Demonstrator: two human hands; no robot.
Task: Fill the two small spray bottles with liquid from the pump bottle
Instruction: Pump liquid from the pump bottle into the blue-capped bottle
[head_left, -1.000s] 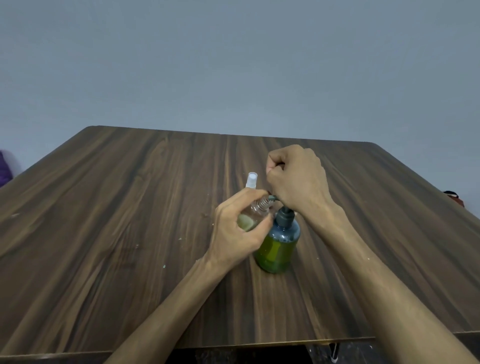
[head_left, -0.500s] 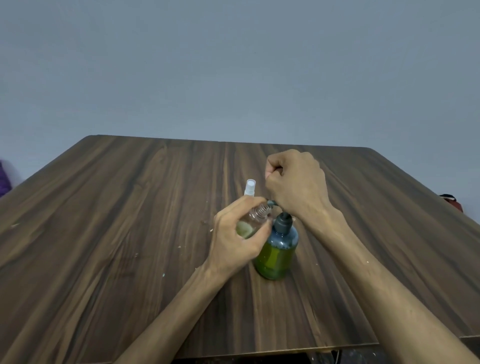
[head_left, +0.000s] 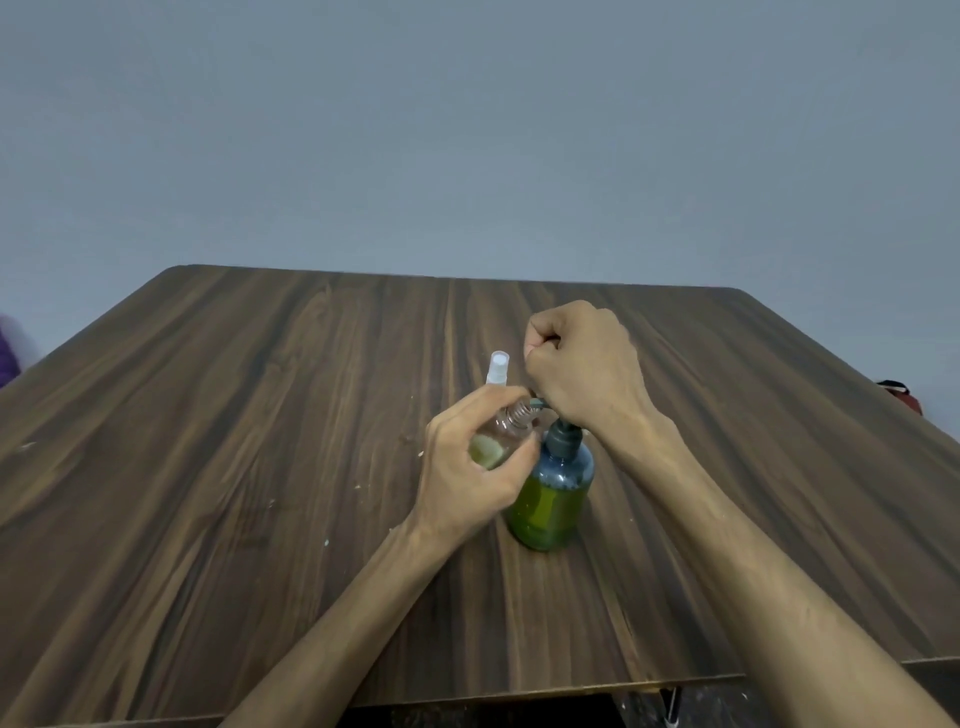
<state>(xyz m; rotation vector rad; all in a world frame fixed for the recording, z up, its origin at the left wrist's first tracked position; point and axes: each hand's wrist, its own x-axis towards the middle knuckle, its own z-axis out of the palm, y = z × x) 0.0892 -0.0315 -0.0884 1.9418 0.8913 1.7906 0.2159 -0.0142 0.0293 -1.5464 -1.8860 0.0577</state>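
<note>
Green liquid pumped into a small bottle

On a wooden counter (head_left: 260, 467) stands the pump bottle (head_left: 553, 499). Right hand (head_left: 582, 369), fisted, presses its pump. Left hand (head_left: 467, 467) grips a tilted clear spray bottle (head_left: 498, 436) at the spout.

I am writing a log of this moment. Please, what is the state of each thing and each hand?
Pump bottle: upright on table, part full of green liquid.
Open spray bottle: tilted, neck at the spout, little liquid inside.
Capped spray bottle: upright behind it.
Left hand: grips the open bottle.
Right hand: a fist over the pump head.
</note>
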